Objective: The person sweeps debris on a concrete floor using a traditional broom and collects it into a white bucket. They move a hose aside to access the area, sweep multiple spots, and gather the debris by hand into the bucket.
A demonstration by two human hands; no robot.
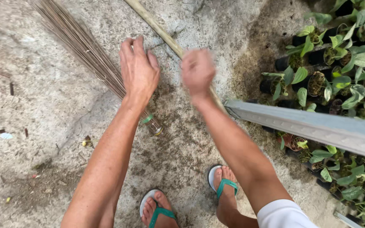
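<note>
We note our left hand (139, 71) w/ fingers spread and flat, resting on the bound stick broom (81, 46), not closed around it; the broom lies slanted across the concrete floor (43, 126), bristle end toward upper left, handle end w/ a green band near our left wrist. Our right hand (197, 72) is motion-blurred, looks fisted around the pale wooden pole (157, 27), which runs from top centre down behind the hand; exact finger hold we cannot tell for certain. Floor approx. half clean by our judgement: dark soil and grit spread between both hands and down to our feet in green sandals (222, 183), plus stray bits of litter (6, 136) at left. So sweeping looks unfinished; debris not gathered. At right, a grey metal rail (309, 126) crosses in front of potted seedlings (330, 63) in black pots, well apart from the broom.
</note>
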